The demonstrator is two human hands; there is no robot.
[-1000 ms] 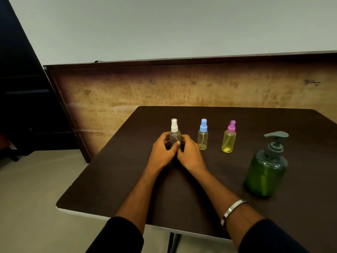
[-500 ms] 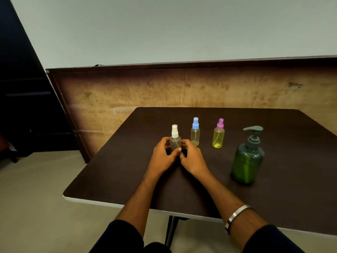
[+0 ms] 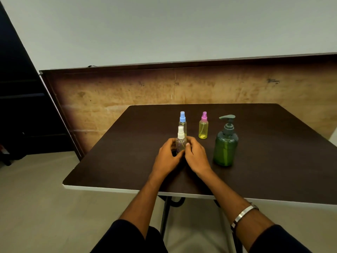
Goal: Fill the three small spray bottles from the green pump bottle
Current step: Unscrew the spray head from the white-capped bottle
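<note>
A clear spray bottle with a white cap (image 3: 181, 139) stands on the dark table (image 3: 116, 157), held between both hands. My left hand (image 3: 167, 157) curls round its left side and my right hand (image 3: 196, 156) round its right side. Behind it stands a blue-capped spray bottle (image 3: 182, 121), partly hidden by the white cap. To the right is a yellow spray bottle with a pink cap (image 3: 203, 126). The green pump bottle (image 3: 225, 145) stands further right, close to my right hand.
A brown wooden panel (image 3: 127, 88) runs behind the table. The table's white front edge (image 3: 109, 188) lies near my forearms, with a metal leg (image 3: 165, 216) below it. A silver bangle (image 3: 243, 214) is on my right wrist. Dark furniture stands at the left.
Both hands have drawn the white-capped bottle toward me, away from the row of bottles. The view has shifted back and to the right, so the table appears farther off.
</note>
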